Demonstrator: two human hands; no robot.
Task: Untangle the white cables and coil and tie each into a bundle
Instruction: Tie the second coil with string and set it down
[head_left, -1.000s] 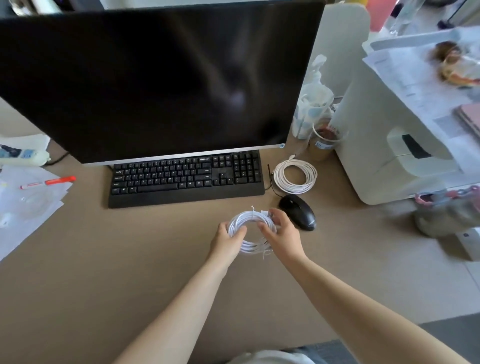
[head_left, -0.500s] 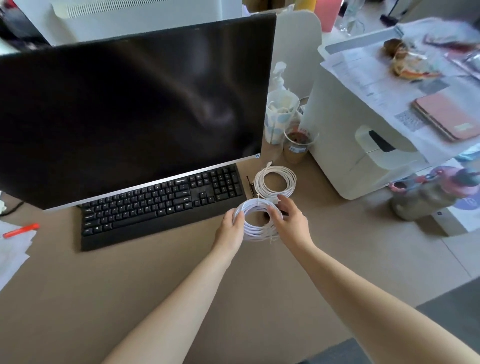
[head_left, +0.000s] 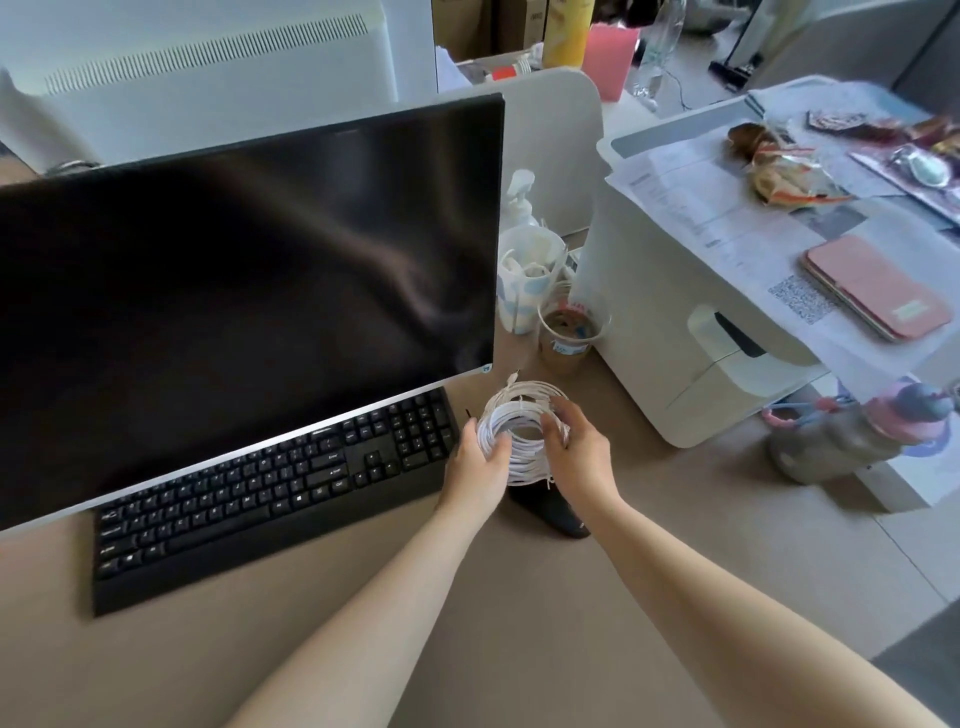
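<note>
A dark monitor (head_left: 244, 312) and black keyboard (head_left: 270, 493) fill the bench's (head_left: 675, 545) left. Right, a QR code (head_left: 800, 299) lies on papers; their print is unreadable. Both hands' fingers curl around the coiled white cable (head_left: 519, 447), left hand (head_left: 475, 462), right hand (head_left: 579, 449), right of the keyboard.

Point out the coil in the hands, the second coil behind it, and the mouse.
held cable coil (head_left: 522, 457), head view, lower strands of the loop between the hands.
second cable coil (head_left: 535, 387), head view, its far arc on the desk.
mouse (head_left: 550, 509), head view, dark body below the right wrist.
</note>
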